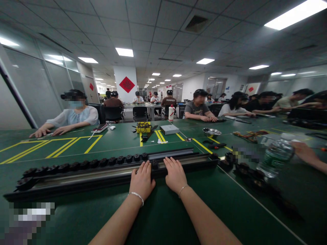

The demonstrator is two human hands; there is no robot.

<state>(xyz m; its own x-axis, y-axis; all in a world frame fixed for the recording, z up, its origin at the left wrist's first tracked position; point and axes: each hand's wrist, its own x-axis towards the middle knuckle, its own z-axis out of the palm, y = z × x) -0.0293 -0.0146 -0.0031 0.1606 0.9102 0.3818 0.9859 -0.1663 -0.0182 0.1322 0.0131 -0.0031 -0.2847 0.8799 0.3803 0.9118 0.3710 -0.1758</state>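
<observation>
A long black rail (84, 180) with a shiny metal strip along its channel lies across the green table (163, 217). My left hand (142, 180) rests palm down on the rail near its middle, fingers stretched over the strip. Just to its right, my right hand (175, 174) lies flat on the same rail, fingers extended. A small dark block (154, 164) sits in the channel between the two hands. Behind the rail's left half runs a row of black round parts (84, 164). Neither hand is wrapped round anything; the undersides of my fingers are hidden.
Black parts (258, 180) and a water bottle (276, 157) stand at the right, near another person's hand (310, 154). Further back are a grey box (169, 129), a yellow object with cables (143, 127), a metal dish (212, 131) and a white bottle (171, 113). People sit around the table.
</observation>
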